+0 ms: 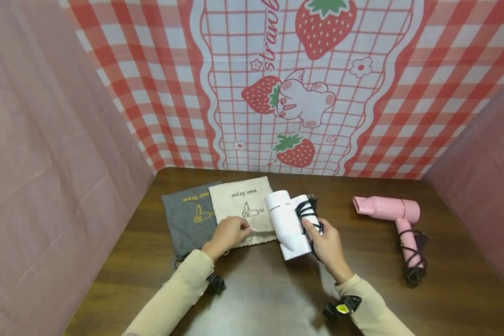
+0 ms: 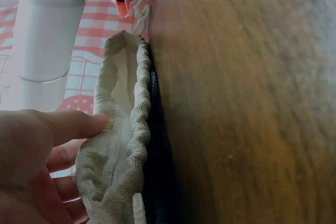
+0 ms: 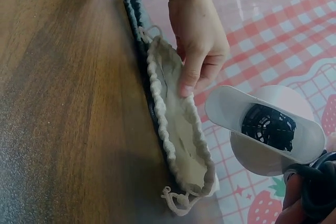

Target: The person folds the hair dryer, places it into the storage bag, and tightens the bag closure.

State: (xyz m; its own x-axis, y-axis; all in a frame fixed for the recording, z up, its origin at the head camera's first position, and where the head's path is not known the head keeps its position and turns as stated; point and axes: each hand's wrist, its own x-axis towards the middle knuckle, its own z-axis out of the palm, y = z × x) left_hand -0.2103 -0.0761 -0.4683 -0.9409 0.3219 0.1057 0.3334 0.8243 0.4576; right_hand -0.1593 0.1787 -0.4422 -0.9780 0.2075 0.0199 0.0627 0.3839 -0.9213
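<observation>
My left hand [image 1: 231,232] pinches the upper edge of the cream drawstring bag [image 1: 239,196], its thumb at the rim in the left wrist view. The bag's mouth stands open toward me, seen in the right wrist view [image 3: 181,129]. My right hand [image 1: 328,247] grips the folded handle of a white hair dryer [image 1: 286,224] with a black cord [image 1: 305,209] wound round it. The dryer is held over the bag's right edge, its nozzle [image 3: 262,124] pointing toward the near side. A grey bag [image 1: 186,228] lies partly under the cream one.
A pink hair dryer [image 1: 388,208] with a dark cord wound round its handle lies at the right of the wooden table [image 1: 252,298]. A red-and-white checked cloth [image 1: 172,93] with strawberries hangs behind. Pink cloth [image 1: 59,154] hangs at both sides.
</observation>
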